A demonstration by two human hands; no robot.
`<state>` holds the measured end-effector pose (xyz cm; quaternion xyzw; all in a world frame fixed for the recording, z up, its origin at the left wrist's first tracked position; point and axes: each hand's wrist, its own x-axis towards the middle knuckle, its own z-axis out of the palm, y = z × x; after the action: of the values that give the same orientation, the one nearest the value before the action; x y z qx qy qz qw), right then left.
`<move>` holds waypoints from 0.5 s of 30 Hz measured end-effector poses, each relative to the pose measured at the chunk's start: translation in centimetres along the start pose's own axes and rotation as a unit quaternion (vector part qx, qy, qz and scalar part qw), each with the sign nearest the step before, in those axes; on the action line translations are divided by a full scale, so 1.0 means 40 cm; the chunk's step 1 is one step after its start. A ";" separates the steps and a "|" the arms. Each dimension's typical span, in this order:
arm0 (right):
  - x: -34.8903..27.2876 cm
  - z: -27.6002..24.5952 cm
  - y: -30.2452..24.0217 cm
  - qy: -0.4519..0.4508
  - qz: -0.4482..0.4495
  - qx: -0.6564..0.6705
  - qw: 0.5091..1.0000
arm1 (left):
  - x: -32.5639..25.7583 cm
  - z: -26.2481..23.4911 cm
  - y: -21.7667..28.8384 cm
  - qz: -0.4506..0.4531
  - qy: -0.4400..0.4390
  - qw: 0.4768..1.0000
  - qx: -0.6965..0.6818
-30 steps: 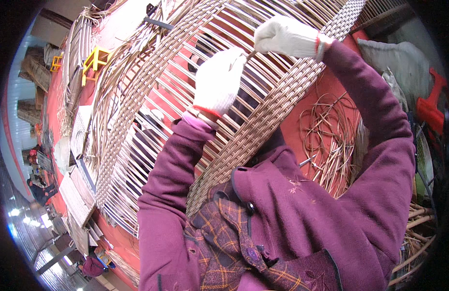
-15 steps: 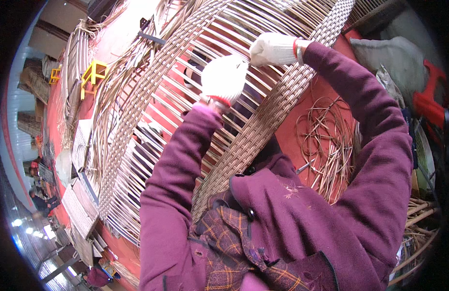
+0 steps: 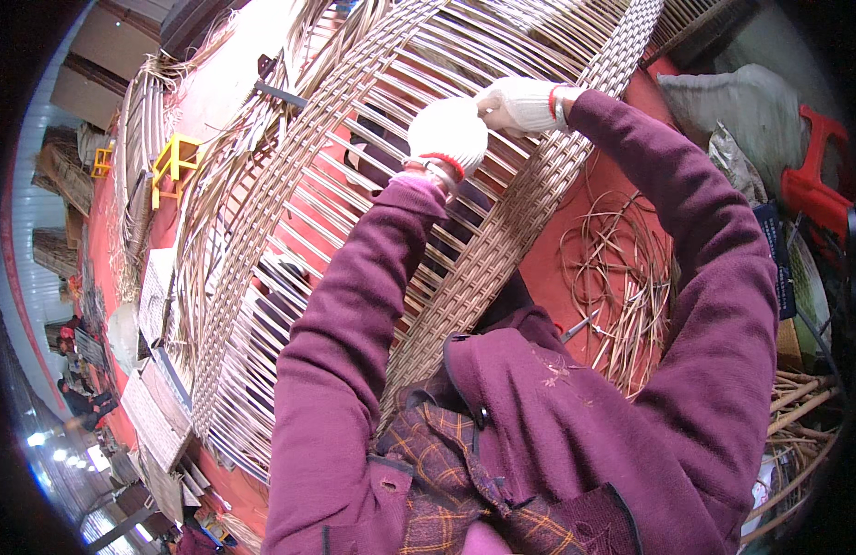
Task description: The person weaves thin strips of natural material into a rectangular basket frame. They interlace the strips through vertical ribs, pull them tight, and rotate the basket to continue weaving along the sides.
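Over the middle of a large woven panel (image 3: 518, 220), the left hand (image 3: 448, 134) and right hand (image 3: 520, 106) are together, apparently touching at the fingers. Both wear white knit gloves with red cuff edging. Right hand: fingers curled in toward the left. Left hand: back of the glove turned up, fingers mostly hidden. Cannot tell whether either is clamped on a strand; the meeting point is too small and bright to read.

Panel lies aslant in front of the person, running from lower left to upper right. Two tightly woven bands, one near the body and one on the far side; between them, rows of bare pale rods (image 3: 340, 190), with gaps showing red and dark areas beneath. The hands are above this open section, nearer the upper part.

Beyond the far band: loose flat strands (image 3: 226, 217) in a long heap, with a dark bar (image 3: 281, 94) angled across its upper part. Further left, a yellow stool (image 3: 175, 165).

Right of the near band: tangled strands (image 3: 622, 268) on the red floor (image 3: 539, 296), a pointed tool (image 3: 580, 326) just beside them. Upper right: whitish sack (image 3: 742, 116), red-handled object (image 3: 810, 180) near it.
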<state>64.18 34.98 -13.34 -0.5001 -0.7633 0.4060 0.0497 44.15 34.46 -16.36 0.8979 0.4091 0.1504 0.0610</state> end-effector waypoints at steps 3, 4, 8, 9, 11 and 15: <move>-0.002 -0.062 0.010 0.074 -0.165 -0.203 0.962 | -0.027 -0.041 0.030 0.007 0.070 0.996 -0.046; -0.013 -0.086 0.017 0.088 -0.146 -0.235 0.957 | -0.063 -0.072 0.046 0.002 0.091 0.994 -0.062; -0.084 -0.147 0.084 0.173 -0.055 -0.133 0.974 | -0.266 -0.177 0.154 0.018 -0.024 0.999 -0.029; -0.083 -0.130 0.102 0.204 -0.073 -0.132 0.967 | -0.316 -0.180 0.195 0.025 -0.044 0.998 -0.030; -0.077 -0.098 0.134 0.190 -0.082 -0.100 0.973 | -0.357 -0.140 0.247 0.037 -0.016 0.999 0.010; -0.063 -0.039 0.159 0.246 -0.103 -0.179 0.947 | -0.371 -0.008 0.282 -0.046 -0.026 0.998 -0.019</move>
<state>70.77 34.93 -15.72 -0.5037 -0.8347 0.1198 0.1875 42.92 15.87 -16.69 0.8805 0.4454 0.1315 0.0957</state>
